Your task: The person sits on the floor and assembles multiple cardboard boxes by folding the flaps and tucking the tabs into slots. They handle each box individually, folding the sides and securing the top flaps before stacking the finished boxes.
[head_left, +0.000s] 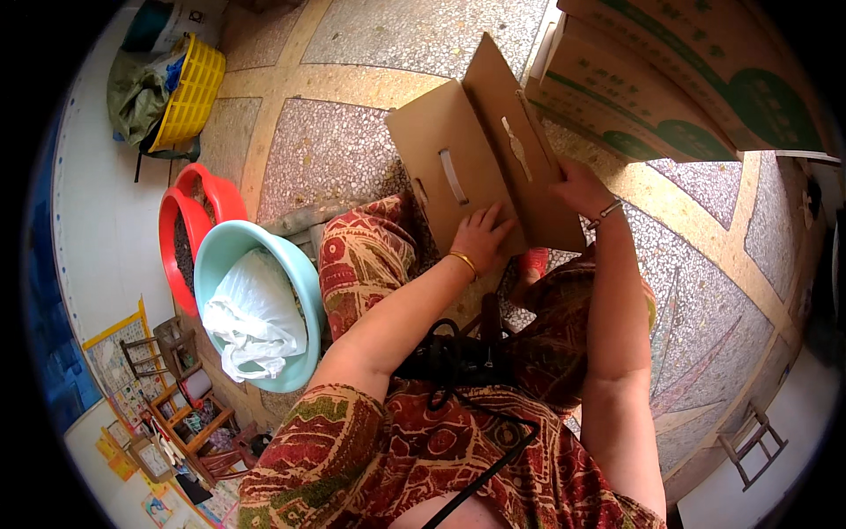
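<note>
A brown cardboard box (441, 132) stands tilted in front of my knees, its two upper panels spread apart in a V. Each panel has a cut-out slot; the right one has a ragged strip in it. My left hand (483, 236) lies on the lower part of the left panel, fingers spread and flat. At the right panel's outer edge, my right hand (582, 189) has its fingers closed round the board. The box's lower part is hidden by my hands and legs.
Large cardboard cartons (652, 79) with green print stand at the upper right. On the left are a light-blue basin (313, 291) holding a white plastic bag (251, 309), red basins (167, 229) and a yellow basket (198, 97). A small wooden ladder-like frame (753, 445) is at lower right.
</note>
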### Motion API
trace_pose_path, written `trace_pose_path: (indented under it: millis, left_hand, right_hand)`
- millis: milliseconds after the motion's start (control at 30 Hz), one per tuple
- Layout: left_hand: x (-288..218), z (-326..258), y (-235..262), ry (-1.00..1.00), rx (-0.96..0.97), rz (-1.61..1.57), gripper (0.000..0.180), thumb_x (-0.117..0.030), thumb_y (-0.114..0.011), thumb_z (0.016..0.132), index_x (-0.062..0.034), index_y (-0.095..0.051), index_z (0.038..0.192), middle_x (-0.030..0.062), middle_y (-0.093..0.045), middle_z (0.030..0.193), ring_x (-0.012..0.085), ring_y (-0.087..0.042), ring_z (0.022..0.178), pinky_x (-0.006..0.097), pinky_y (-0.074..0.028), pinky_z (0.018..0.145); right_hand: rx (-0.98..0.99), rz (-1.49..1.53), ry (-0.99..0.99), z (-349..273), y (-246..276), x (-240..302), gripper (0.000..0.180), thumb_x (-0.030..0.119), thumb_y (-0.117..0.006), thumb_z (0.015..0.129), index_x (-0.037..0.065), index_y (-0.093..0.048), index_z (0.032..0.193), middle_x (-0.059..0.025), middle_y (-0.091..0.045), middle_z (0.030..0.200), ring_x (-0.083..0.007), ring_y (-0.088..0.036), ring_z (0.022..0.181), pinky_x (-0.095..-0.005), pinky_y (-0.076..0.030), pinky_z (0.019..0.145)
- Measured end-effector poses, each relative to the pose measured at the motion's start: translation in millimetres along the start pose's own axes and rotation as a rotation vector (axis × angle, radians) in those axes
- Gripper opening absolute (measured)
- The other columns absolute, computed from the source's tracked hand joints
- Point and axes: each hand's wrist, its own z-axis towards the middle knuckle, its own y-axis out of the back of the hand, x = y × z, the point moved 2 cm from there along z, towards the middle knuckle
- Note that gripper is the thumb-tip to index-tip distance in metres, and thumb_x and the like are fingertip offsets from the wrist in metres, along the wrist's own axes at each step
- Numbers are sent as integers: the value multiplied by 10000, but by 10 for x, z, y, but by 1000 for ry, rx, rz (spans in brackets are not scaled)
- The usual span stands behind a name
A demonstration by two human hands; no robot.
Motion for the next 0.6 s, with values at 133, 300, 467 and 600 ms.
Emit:
trace_pose_path:
  millis: [133, 300, 467, 600]
  left_hand:
    - [178, 16, -31, 11, -120, 43, 627, -262, -642, 677, -206, -424, 1262, 133, -275, 1367, 341, -333, 1192, 473, -312, 955]
    - [174, 151, 82, 104, -81, 196, 630, -276, -623, 691, -250, -398, 1279, 87, -221, 1410, 282, -309, 1223, 521, -297, 940]
    - [198, 335, 256, 211, 87, 187, 669, -298, -616, 703, -321, -339, 1311, 49, -165, 1440, 250, -322, 1212, 504, -327, 905]
    - [197, 340, 225, 208, 102, 240, 687, -318, -615, 708, -348, -312, 1325, 35, -150, 1449, 242, -330, 1205, 486, -335, 896]
  right_hand:
    - [77, 143, -24, -11, 16, 199, 349, 154, -538, 715, 12, -559, 1033, -225, -594, 940, -343, -581, 891, -366, -447, 762]
    - [-45, 10, 73, 103, -9, 219, 328, 136, -520, 729, 30, -558, 1036, -234, -582, 937, -373, -560, 884, -385, -448, 751]
    - [-65, -18, 42, 174, -47, 267, 329, 115, -500, 729, 26, -553, 1042, -232, -585, 927, -369, -563, 886, -385, -448, 755]
    - [-125, 3, 52, 165, -32, 249, 325, 123, -501, 731, 23, -551, 1036, -233, -585, 922, -375, -561, 886, -389, -449, 755]
